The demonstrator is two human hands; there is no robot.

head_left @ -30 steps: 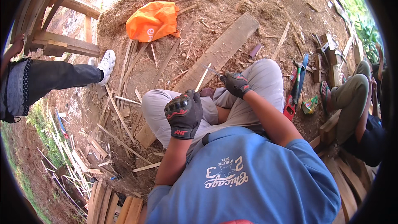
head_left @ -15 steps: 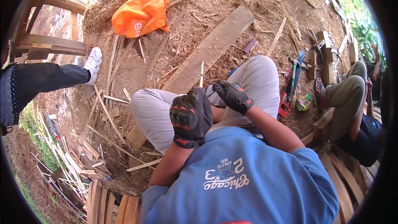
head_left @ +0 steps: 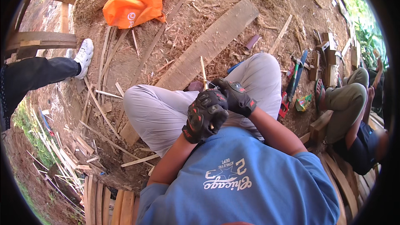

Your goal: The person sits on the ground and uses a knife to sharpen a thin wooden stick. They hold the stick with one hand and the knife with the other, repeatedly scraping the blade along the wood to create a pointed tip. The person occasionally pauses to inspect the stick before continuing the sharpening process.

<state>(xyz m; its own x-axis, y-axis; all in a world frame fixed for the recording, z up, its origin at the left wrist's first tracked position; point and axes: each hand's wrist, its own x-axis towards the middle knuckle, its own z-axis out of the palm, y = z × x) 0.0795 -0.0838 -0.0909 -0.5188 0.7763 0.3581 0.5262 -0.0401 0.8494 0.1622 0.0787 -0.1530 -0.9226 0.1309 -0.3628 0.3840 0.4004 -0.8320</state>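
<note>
Both my hands wear black gloves with red marks and are together above my lap. My left hand (head_left: pixel 206 116) is closed around a thin pale wooden stick (head_left: pixel 203 71), whose far end sticks up past the fingers. My right hand (head_left: pixel 236 96) is closed too, touching the left at its knuckles and next to the stick. A small thin greyish edge shows between the right fingers and the stick, too little of it to name. Beyond my legs a long flat wooden plank (head_left: pixel 210 43) lies on the ground.
An orange bag (head_left: pixel 135 4) lies far left, near another person's white shoe (head_left: pixel 84 58). To my right are a handsaw (head_left: pixel 293 79) with a red handle, a green wrapper (head_left: pixel 303 103), wood blocks (head_left: pixel 329 56) and a seated person (head_left: pixel 350 104). Wood strips (head_left: pixel 71 158) are piled at left.
My left hand has turned and shifted right and slightly down, now against my right hand. The stick leans more to the left. My view has shifted slightly.
</note>
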